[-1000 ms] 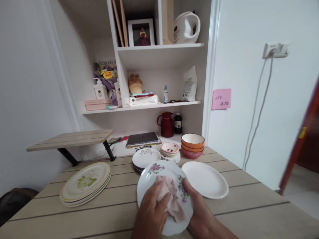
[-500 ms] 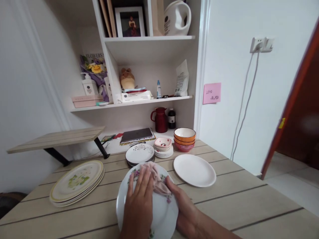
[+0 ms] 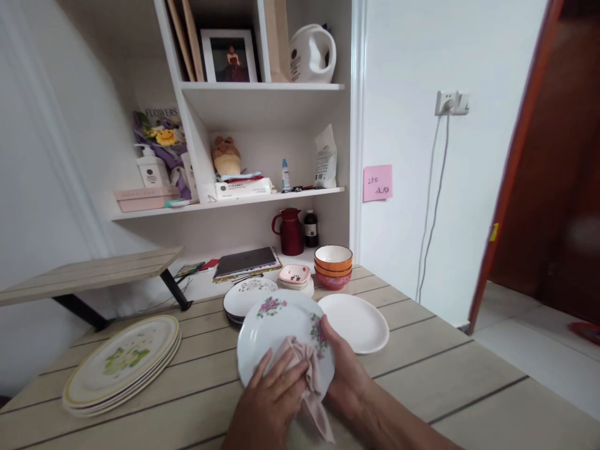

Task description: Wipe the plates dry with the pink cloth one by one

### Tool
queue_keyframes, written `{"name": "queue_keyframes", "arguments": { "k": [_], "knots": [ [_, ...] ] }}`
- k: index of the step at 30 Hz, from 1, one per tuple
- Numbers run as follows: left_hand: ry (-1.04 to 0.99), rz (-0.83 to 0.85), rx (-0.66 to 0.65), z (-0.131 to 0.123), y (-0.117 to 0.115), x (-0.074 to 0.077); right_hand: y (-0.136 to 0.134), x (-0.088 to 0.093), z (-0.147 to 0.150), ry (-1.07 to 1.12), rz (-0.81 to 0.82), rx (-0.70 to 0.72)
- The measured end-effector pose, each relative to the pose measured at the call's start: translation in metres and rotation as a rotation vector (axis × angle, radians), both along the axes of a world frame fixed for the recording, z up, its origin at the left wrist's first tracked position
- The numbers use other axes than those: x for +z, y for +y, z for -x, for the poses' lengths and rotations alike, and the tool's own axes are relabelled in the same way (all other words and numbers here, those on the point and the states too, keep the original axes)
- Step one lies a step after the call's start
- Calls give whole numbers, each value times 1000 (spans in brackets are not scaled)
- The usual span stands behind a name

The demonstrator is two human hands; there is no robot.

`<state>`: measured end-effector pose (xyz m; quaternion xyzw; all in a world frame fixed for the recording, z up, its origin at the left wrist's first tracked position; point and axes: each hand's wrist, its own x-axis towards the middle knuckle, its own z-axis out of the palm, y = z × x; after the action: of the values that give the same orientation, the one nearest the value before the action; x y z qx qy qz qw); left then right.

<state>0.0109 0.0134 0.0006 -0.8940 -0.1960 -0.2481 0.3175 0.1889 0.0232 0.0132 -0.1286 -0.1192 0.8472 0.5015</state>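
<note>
My right hand (image 3: 349, 375) grips the right rim of a white plate with pink flowers (image 3: 279, 319), thumb on its face and fingers hidden underneath. The plate is tilted up towards me above the table. Across its lower part my left hand (image 3: 276, 400) presses a pale pink cloth (image 3: 307, 369), fingers laid over it. One end of the cloth hangs past the plate's lower edge. Behind the plate is a stack of dark-edged plates (image 3: 246, 294), partly covered. A plain white oval plate (image 3: 359, 325) lies on the table just right of my right hand.
Several yellow-rimmed plates (image 3: 124, 362) are stacked at the left, before a raised wooden stand (image 3: 94, 272). Farther back are small square dishes (image 3: 294, 275), stacked orange bowls (image 3: 333, 265), a laptop (image 3: 246, 261) and a red jug (image 3: 290, 232). Shelves rise behind the table (image 3: 422, 375).
The cloth and my left hand have slid from the plate's upper part down to its lower edge. The plate is turned, its flowers now at top and right. The camera view has shifted right.
</note>
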Motion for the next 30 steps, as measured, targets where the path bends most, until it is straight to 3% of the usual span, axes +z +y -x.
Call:
{"name": "queue_keyframes", "arguments": {
  "k": [3,5,8,12,15,19,25,27,30],
  "knots": [
    [-39,-50,66,8,1,6,5,10,-12,-40,-34,-200],
    [-83,-88,134,12,1,8,4,14,-14,-64,-13,-241],
    [-174,-129,230,16,3,3,-1,10,-7,-46,-3,-172],
    [-197,-171,391,16,8,-8,-8,-6,6,0,-20,29],
    [-222,-89,446,14,8,-10,-12,-14,14,-9,-32,159],
    [-184,88,368,9,-3,-3,-18,-16,22,-31,-13,194],
    [-36,194,69,-3,-12,6,-15,-10,14,-14,48,187],
    [-43,162,23,-5,-10,3,-9,-4,5,-24,47,105],
    [-85,73,50,-4,-5,-2,-1,7,-10,-58,21,-147]
  ]
}}
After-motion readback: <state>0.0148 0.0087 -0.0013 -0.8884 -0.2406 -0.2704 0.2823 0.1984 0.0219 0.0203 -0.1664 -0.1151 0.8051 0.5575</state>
